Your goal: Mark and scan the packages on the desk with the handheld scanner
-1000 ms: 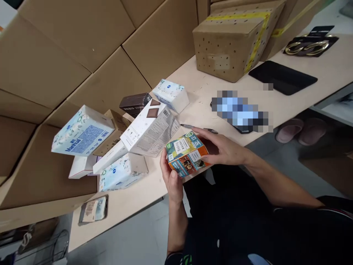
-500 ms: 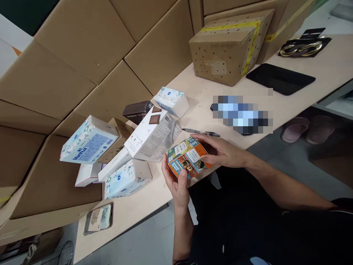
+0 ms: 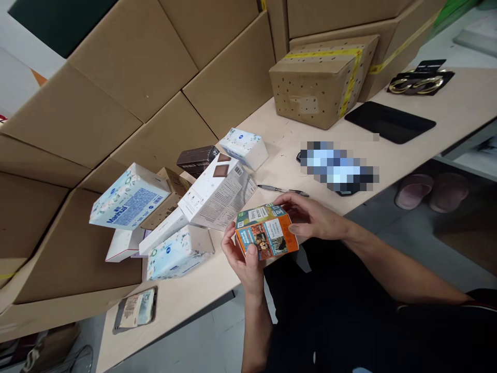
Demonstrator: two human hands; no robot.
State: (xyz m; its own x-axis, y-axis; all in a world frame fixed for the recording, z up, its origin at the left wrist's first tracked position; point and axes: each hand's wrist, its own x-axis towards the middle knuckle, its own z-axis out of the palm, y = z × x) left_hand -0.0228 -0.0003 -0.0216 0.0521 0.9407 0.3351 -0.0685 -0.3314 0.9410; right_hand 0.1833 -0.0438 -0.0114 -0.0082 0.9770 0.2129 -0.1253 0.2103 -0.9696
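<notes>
Well, the table point(image 3: 217, 274) ran aslant, and on it a white box point(image 3: 225, 199) sat crowded among tissue packs. Just beside that, by the table's near edge, the two hands had a small colourful box point(image 3: 267, 241) up: left hand point(image 3: 248, 272) half curled round one end, thumb on its printed face; right hand point(image 3: 320, 220) loosely bent at the other. A slack fingertip grip could have let it slip floorward; swinging it sideways might have knocked the white box or pen point(image 3: 283, 190).
</notes>
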